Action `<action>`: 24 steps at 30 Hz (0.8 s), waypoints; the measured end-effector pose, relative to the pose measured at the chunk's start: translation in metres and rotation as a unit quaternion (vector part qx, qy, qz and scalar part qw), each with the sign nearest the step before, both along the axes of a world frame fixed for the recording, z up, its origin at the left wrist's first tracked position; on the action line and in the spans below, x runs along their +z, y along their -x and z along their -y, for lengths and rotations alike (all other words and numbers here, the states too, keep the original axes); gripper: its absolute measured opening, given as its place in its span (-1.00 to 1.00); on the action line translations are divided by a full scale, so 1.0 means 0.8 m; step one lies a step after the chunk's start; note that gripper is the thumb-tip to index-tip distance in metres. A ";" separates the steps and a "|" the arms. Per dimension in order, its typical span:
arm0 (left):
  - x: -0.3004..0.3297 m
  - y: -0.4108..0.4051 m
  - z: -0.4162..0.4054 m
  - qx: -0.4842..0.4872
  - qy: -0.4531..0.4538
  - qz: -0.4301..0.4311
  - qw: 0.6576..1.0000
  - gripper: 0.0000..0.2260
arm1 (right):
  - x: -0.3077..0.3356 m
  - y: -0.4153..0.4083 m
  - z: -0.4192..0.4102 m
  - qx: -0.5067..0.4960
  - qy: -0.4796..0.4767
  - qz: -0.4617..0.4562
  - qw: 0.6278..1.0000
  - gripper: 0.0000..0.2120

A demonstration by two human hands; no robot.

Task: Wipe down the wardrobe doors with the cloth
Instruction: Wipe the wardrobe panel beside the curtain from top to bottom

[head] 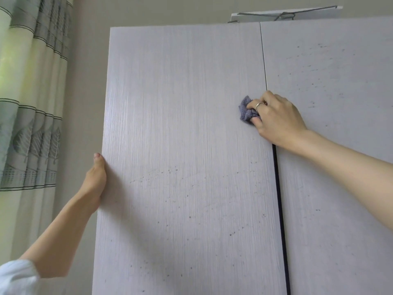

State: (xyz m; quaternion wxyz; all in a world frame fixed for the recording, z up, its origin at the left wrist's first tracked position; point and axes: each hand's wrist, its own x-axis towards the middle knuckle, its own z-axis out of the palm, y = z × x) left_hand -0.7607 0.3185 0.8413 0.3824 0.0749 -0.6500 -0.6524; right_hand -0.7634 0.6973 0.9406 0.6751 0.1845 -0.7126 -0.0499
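Observation:
Two pale grey wood-grain wardrobe doors fill the view: the left door (180,128) and the right door (331,67), with a dark gap between them. My right hand (276,118) grips a bunched blue-grey cloth (246,110) against the left door near its right edge, about mid-height in view. My left hand (95,179) holds the left door's outer left edge, thumb on the front and fingers hidden behind it. Dark specks dot the lower part of the left door and the right door.
A green and grey patterned curtain (32,92) hangs at the left beside a beige wall (89,60). A flat white box (285,14) with a wire hanger on it lies on top of the wardrobe.

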 end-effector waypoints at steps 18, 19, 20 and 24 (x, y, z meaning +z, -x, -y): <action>-0.005 -0.011 -0.006 -0.026 -0.017 -0.003 1.000 -0.40 | -0.052 -0.014 0.017 -0.025 -0.024 0.065 0.997 -0.75; -0.006 -0.010 -0.005 -0.030 -0.014 -0.005 0.999 -0.40 | -0.055 -0.012 0.021 -0.023 -0.008 0.056 0.998 -0.74; -0.007 -0.009 -0.004 -0.030 -0.009 -0.009 0.999 -0.40 | -0.060 -0.010 0.024 -0.022 -0.003 0.039 0.999 -0.71; -0.007 -0.009 0.000 -0.020 -0.008 -0.022 1.000 -0.41 | -0.096 -0.002 0.030 -0.010 -0.037 -0.025 0.999 -0.63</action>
